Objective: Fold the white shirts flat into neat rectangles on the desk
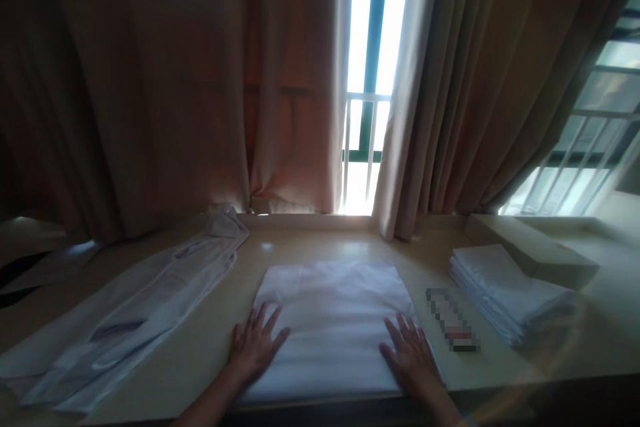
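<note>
A folded white cloth (335,340) lies flat in front of me, near the front edge of the pale table (280,240). My left hand (257,343) rests on its left edge with the fingers spread. Over on the right edge, my right hand (410,350) lies with its fingers stretched out and apart. Neither hand grips anything; both palms face down on the fabric. What kind of cloth item it is cannot be made out.
To the left stretches a long white garment or cloth (145,307) with dark patches. On the right are a pixelated flat object (453,320), a stack of folded white cloths (505,287) and a pale box-like ledge (535,247). Curtains (300,80) hang behind, parted at a window (367,67).
</note>
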{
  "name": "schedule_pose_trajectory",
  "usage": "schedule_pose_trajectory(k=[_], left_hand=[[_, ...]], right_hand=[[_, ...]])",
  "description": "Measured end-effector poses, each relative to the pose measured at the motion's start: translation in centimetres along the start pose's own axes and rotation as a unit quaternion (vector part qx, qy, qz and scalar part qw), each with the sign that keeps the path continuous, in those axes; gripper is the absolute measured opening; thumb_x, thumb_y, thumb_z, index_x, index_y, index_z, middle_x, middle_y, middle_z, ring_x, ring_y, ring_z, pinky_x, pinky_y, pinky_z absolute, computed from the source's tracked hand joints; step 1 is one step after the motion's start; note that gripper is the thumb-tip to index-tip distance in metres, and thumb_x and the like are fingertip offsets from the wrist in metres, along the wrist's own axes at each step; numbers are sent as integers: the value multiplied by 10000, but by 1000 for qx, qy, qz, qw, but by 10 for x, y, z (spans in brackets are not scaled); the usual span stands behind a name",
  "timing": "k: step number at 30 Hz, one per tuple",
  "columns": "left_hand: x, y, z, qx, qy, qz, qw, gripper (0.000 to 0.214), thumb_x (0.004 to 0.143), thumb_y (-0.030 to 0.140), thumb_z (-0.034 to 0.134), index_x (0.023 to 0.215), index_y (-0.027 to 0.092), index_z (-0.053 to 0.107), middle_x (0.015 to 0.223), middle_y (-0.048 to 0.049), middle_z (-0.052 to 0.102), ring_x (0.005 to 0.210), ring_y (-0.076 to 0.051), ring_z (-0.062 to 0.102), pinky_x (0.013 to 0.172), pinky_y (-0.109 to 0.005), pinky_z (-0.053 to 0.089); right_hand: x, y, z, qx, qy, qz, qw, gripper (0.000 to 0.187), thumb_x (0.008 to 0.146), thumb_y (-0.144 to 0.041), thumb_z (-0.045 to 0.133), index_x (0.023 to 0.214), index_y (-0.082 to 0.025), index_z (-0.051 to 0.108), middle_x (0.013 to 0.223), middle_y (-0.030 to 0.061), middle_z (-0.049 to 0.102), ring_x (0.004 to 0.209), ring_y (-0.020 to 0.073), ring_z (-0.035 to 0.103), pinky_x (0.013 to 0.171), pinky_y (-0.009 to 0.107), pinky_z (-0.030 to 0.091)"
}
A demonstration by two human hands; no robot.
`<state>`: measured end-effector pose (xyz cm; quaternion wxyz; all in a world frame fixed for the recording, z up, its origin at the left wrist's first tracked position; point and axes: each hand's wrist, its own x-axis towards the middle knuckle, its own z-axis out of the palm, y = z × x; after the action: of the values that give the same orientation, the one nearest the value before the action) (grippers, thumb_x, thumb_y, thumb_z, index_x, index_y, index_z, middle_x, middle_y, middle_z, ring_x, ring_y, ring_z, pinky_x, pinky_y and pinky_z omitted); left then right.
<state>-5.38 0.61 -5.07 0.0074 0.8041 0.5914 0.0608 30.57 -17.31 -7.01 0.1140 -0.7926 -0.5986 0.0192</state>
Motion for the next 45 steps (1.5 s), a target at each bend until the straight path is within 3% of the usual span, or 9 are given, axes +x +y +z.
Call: schedule_pose_trajectory(k=[5,17,27,32,35,38,40,43,45], left_hand=[[1,-17,17,12,29,-9,999,763,823,717,254,1465,306,231,1556,-80,161,1426,-310,80,1099,-554,75],[-3,-15,17,22,25,0,999,739,846,675,264,1476,296,189,1560,-65,144,1428,-291,70,1099,-543,103],[-6,-17,15,33,38,14,999,738,850,667,263,1473,273,217,1552,-91,168,1426,-288,95,1102,-533,118],[-6,-14,15,33,43,9,998,726,859,651,273,1474,270,213,1553,-93,165,1428,-280,94,1105,-535,111],[-6,-11,12,51,61,-1,997,736,864,623,296,1474,216,227,1548,-113,177,1430,-278,86,1116,-534,90],[-14,-12,6,67,108,51,991,729,868,594,329,1453,160,294,1547,-118,172,1434,-282,53,1129,-542,37],[-29,-18,2,64,124,129,982,694,870,582,354,1422,162,365,1538,-102,206,1432,-280,78,1140,-534,35],[-63,-31,2,52,80,257,962,671,843,546,453,1434,246,345,1529,-39,242,1421,-270,154,1157,-502,105],[-86,-40,7,50,38,303,951,752,796,454,547,1467,307,242,1536,8,212,1415,-263,181,1160,-467,171]], right_hand=[[1,1,0,8,8,2,1000,668,882,-685,220,1456,-347,256,1546,16,170,1425,266,62,1130,509,48],[-9,3,-5,18,26,3,999,657,913,-613,249,1446,-237,331,1516,70,266,1409,238,176,1140,454,72],[-37,29,9,-7,67,124,990,566,882,-495,368,1315,-165,522,1429,109,419,1331,315,329,1084,488,214],[-40,29,2,5,121,90,989,526,906,-416,344,1314,-134,518,1438,112,406,1366,291,277,1109,469,188],[-53,27,-4,19,89,19,996,567,894,-495,380,1364,-190,467,1463,75,373,1385,271,243,1132,473,126],[-69,26,-6,20,29,-15,999,729,800,-579,507,1429,-237,366,1504,51,290,1401,287,191,1139,501,61],[-77,26,-8,13,4,-17,1000,787,753,-503,576,1451,-252,315,1526,36,230,1409,290,159,1139,508,38],[-82,24,-9,-9,2,-15,1000,766,723,-251,531,1454,-266,305,1530,8,216,1413,274,149,1138,510,38],[-82,23,-7,-28,24,-12,999,772,693,-128,449,1444,-260,332,1517,2,259,1408,252,179,1136,500,68]])
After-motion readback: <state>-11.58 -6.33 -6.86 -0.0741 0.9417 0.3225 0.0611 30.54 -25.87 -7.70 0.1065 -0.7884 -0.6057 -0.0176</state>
